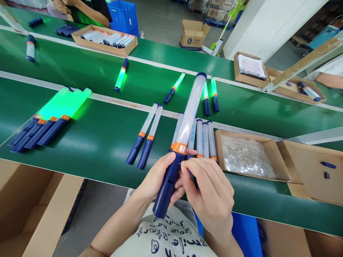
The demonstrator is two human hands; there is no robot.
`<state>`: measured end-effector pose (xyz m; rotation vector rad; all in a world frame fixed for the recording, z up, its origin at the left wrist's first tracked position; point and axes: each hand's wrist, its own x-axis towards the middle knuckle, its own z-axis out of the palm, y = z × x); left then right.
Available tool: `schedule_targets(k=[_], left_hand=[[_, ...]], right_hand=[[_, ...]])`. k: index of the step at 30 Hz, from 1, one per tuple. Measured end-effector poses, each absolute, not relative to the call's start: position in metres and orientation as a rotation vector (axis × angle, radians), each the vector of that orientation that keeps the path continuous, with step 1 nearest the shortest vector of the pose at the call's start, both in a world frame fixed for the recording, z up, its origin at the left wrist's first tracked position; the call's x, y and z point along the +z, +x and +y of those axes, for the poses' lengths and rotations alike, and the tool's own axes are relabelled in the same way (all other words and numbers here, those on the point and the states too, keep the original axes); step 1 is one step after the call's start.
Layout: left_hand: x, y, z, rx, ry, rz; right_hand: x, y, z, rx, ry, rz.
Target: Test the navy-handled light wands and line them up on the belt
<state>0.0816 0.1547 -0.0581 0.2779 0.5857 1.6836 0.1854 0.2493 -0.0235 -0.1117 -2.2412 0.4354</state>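
A light stick (190, 110) with a clear unlit tube, orange band and dark blue handle is tilted in front of me over the bench edge. My left hand (158, 175) is closed around its handle, thumb by the orange band. My right hand (207, 185) pinches at the handle's side just below the band; whatever lies between its fingertips is too small to make out. Behind, several unlit light sticks (205, 139) lie on the bench, partly hidden by my hands. A pair of unlit light sticks (144, 137) lies to the left. Farther left, several light sticks (53, 114) glow green.
A shallow carton (278, 171) of small clear plastic pieces (246, 157) is at right, beside an open carton (308, 160). Glowing light sticks (174, 87) lie along the green belt (150, 78). Across it are a carton of light sticks (107, 39) and a co-worker (91, 12).
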Motion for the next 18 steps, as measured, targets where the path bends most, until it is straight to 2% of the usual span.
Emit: schedule_targets(k=[18], left_hand=[[-0.043,0.075,0.143,1.700,0.524,0.801]], right_hand=[[-0.043,0.189,0.262,0.635,-0.162,-2.111]])
